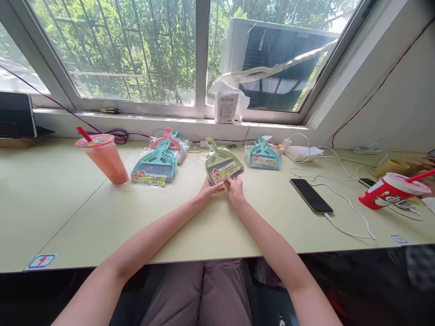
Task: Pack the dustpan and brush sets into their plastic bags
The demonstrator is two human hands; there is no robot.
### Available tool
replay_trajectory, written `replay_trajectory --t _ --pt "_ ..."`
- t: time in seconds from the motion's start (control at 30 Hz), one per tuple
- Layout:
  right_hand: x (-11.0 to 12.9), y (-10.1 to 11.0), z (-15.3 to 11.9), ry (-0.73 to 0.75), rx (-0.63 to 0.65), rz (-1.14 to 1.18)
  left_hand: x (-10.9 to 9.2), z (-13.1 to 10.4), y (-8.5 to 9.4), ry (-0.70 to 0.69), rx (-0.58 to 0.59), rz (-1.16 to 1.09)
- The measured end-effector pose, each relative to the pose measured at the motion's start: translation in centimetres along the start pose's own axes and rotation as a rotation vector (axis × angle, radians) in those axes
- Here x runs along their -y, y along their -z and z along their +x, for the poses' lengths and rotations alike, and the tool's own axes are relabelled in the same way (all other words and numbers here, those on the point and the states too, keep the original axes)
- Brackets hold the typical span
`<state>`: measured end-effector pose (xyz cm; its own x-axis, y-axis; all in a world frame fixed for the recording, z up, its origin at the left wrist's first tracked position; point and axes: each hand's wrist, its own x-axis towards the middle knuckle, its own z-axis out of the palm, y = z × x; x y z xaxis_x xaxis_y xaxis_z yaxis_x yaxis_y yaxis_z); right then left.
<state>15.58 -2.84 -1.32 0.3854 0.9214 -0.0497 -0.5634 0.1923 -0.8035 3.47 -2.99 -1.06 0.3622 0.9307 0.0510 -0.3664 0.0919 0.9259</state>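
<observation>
Head view shows a green, labelled dustpan set (223, 165).

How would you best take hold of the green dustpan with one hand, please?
I'd grip the green dustpan by its handle, probably from above: that part is narrow and looped, points toward the window, and lies clear of the left hand and right hand, both at the wide near end.

On the pale green table (190, 240) are a pink drink cup (108, 159), wrapped blue dustpans (156, 166) in two spots, a black phone (311, 195), white cables (356, 235) and a red drink cup (380, 194)
</observation>
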Motion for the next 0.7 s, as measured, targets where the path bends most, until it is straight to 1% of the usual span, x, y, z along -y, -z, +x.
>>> replay_trajectory --t 0.1,0.17,0.23,0.3,0.4,0.47,0.57,0.63,0.7 --pt "0.1 0.2 0.4 -0.005 -0.051 0.008 0.8 0.5 -0.4 0.066 0.020 -0.033" --pt "0.2 0.2 0.5 0.000 -0.040 0.013 0.6 1.1 -0.1 0.074 -0.013 -0.064" --pt "0.1 0.2 0.4 0.016 -0.011 0.012 0.1 1.6 0.4 0.045 -0.078 -0.066" --pt "0.0 0.0 0.1 0.029 0.002 0.000 -0.3 1.8 0.8 0.004 -0.145 -0.021" --pt "-0.3 -0.2 -0.3 0.026 -0.037 -0.025 -0.2 1.7 1.0 -0.036 -0.201 0.051" --pt "-0.5 -0.3 -0.5 0.018 -0.053 -0.033 0.2 1.6 0.9 -0.059 -0.215 0.055" --pt "-0.7 -0.3 -0.4 -0.001 -0.012 -0.021 0.7 1.6 0.8 -0.083 -0.233 0.044" --pt "-0.6 -0.3 -0.3 -0.014 0.024 -0.012 0.6 1.6 0.8 -0.085 -0.217 0.045" --pt "-0.5 -0.3 -0.1 -0.022 0.028 -0.009 0.5 1.5 0.8 -0.086 -0.183 0.059"
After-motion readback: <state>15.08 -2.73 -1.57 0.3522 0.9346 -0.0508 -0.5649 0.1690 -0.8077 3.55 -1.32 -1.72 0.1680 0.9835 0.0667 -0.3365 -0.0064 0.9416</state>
